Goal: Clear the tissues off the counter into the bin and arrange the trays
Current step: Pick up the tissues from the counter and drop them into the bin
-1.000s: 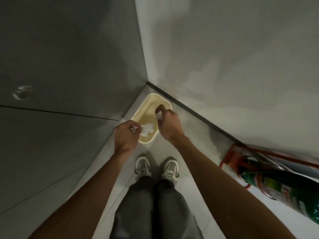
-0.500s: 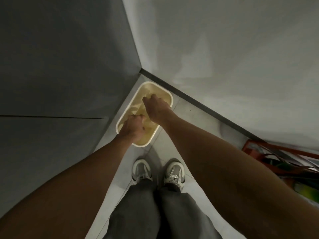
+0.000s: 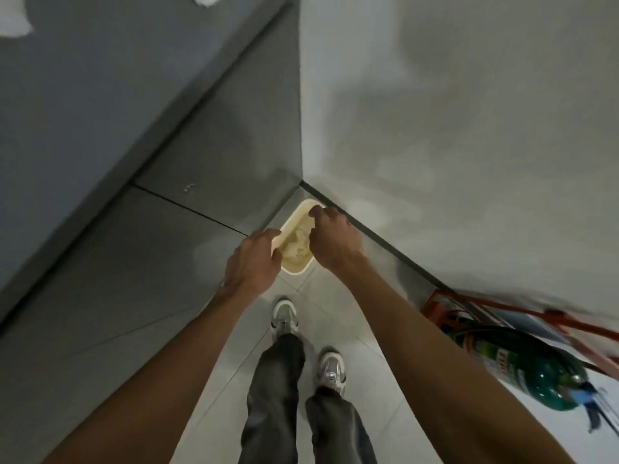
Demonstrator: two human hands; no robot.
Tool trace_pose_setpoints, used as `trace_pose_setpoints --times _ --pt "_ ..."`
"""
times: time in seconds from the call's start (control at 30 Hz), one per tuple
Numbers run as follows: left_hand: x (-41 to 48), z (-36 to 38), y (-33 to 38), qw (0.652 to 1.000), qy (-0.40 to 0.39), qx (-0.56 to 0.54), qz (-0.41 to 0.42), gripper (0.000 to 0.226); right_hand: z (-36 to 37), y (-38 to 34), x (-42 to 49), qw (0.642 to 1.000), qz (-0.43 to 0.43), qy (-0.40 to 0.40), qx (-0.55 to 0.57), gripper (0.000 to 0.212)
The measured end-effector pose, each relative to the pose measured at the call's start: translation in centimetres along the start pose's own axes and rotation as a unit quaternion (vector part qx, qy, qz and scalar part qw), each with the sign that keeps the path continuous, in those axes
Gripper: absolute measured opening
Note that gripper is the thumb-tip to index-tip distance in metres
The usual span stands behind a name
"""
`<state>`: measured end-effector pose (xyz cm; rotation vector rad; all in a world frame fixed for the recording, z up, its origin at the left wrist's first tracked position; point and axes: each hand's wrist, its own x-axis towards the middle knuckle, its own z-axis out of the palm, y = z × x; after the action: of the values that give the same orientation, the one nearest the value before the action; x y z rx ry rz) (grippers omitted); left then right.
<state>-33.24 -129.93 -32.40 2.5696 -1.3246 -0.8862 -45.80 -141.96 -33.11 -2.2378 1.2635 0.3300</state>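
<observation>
Both hands hung over the cream bin (image 3: 296, 271) at frame centre, in the floor corner between the grey cabinet front & the pale wall. L hand (image 3: 254, 262) sat at the bin's left rim w/ fingers curled in. R hand (image 3: 335, 242) was above the far right side, knuckles up, fingers bent downward. Palm sides were hidden, so can't tell if either one gripped anything, but no white showed btwn the fingers. Change vs 1 s ago: each hand then pinched a white wad above the bin, & half a sec ago both were pushed down inside it. Now they sat up nearer the rim, & crumpled tissues (image 3: 296, 246) lay in the bin btwn them. Judged from that, this load was dropped & prob. pressed down, so the dumping step looks done for this trip. Not the whole job though: blurred white scraps (image 3: 11, 18) at the upper left corner of the frame, on the grey counter (image 3: 83, 78), could be more tissue, too smeared to say. No trays in view, so that part looks untouched. A green fire extinguisher (image 3: 522, 366) lay at lower right, well apart from the bin.
</observation>
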Motion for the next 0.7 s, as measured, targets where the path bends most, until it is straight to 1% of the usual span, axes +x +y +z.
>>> trace_pose_setpoints --times 0.1,0.2,0.3,0.4,0.53,0.7 --pt "-6.3 -5.0 0.7 0.996 0.062 -0.058 0.004 0.041 -5.0 -3.0 -6.0 0.998 -0.024 0.044 0.028 0.050" --pt "-12.8 -9.4 1.1 0.985 0.113 -0.131 -0.001 0.039 -9.6 -5.7 -12.0 0.996 -0.046 0.062 0.052 0.051" --pt "-19.1 -13.1 1.1 0.970 0.172 -0.173 -0.016 0.037 -13.5 -8.2 -17.3 0.990 -0.065 0.092 0.090 0.036" --pt "-24.5 -15.9 0.8 0.952 0.224 -0.205 -0.040 0.033 -16.1 -10.5 -21.8 0.983 -0.094 0.105 0.115 0.030" --pt "-29.9 -18.8 0.2 0.928 0.288 -0.227 -0.064 0.026 -18.7 -13.4 -25.9 0.973 -0.118 0.126 0.155 0.027" --pt "-33.5 -21.1 -1.7 0.898 0.349 -0.248 -0.100 0.026 -20.9 -16.4 -27.8 0.964 -0.150 0.138 0.173 0.025"
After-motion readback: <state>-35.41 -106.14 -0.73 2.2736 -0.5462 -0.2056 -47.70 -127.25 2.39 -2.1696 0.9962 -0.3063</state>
